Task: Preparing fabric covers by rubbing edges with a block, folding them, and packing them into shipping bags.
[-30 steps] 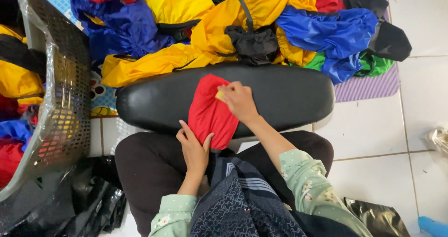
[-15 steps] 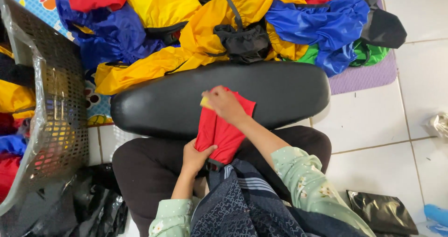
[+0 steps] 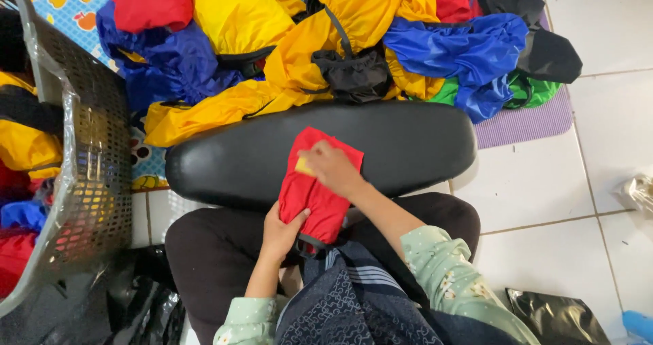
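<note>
A white tiled floor point(image 3: 598, 182) is filling the right side of the frame, with a purple mat point(image 3: 530, 122) and a patterned play mat point(image 3: 61, 5) lying under a heap of cloth at the top. Across the middle a long black padded cushion point(image 3: 408, 148) is serving as the table, resting over the seated person's lap.

The fingers point(image 3: 320, 160) of the right hand point(image 3: 333, 170) are curled and pressing down on the upper end of a red fabric piece point(image 3: 307, 199), with a small yellow bit point(image 3: 304, 166) showing just beneath them; whether they are pinching it or only pressing, I cannot tell. The left hand point(image 3: 279, 233) is gripping the lower edge of the red fabric piece at the cushion's near rim, fingers closed around the cloth. The fabric is lying lengthwise at centre frame, half on the cushion and half hanging toward the lap.

To do this well, I judge the lower hand should be keeping the cloth taut while the upper hand is flattening it, so the edges are lining up without creases.

Beyond the cushion, a pile of yellow, blue, red, green and black fabric pieces point(image 3: 354, 39) is covering the top of the frame. A grey perforated basket point(image 3: 88, 182) holding more coloured cloth is standing at the left edge, and a black plastic bag point(image 3: 554, 318) is lying at the lower right.
</note>
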